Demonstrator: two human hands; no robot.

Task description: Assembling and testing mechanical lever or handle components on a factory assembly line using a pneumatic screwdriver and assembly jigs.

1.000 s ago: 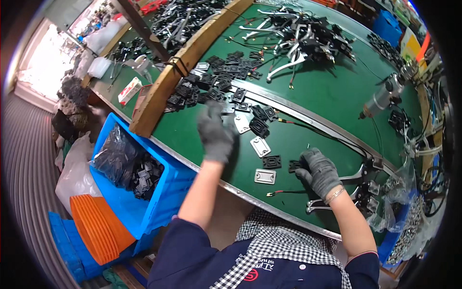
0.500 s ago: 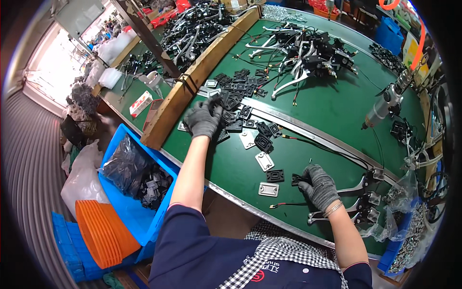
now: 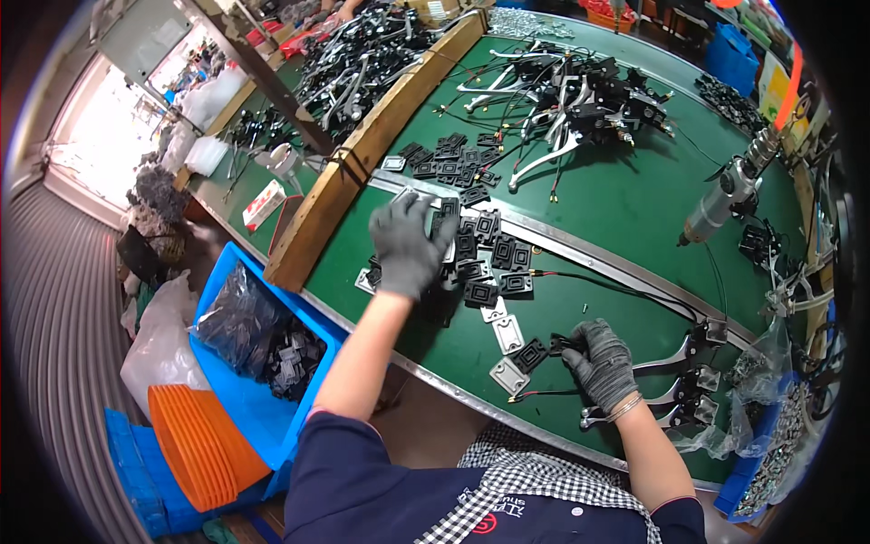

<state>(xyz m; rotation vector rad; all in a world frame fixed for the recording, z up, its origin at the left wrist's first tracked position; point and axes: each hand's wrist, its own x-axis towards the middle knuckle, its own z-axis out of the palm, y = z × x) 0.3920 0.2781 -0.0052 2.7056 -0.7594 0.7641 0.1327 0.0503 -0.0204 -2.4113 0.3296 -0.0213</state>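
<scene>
My left hand (image 3: 408, 245), in a grey glove, reaches over a loose pile of black rectangular gaskets (image 3: 487, 224). Its fingers are stretched out and its thumb is apart, touching pieces at the pile's left side. Silver rectangular cover plates (image 3: 509, 334) lie among and below the gaskets. My right hand (image 3: 603, 364), gloved too, pinches a black gasket (image 3: 560, 344) between thumb and fingers, low over the green table. Another black gasket (image 3: 529, 355) lies left of it, beside a silver plate (image 3: 509, 374). Brake lever assemblies (image 3: 675, 399) rest just right of my right hand.
A heap of levers with wires (image 3: 580, 109) covers the table's far part. A power screwdriver (image 3: 720, 204) hangs at right. A wooden beam (image 3: 362, 150) borders the left, with a blue bin (image 3: 263, 399) below. Another person's hand (image 3: 347, 11) shows at the far left.
My left hand has moved right and slightly nearer, and gaskets and plates have shifted rightward with it. My right hand stays nearly in place with its gasket. Another person's hand has appeared far left.
</scene>
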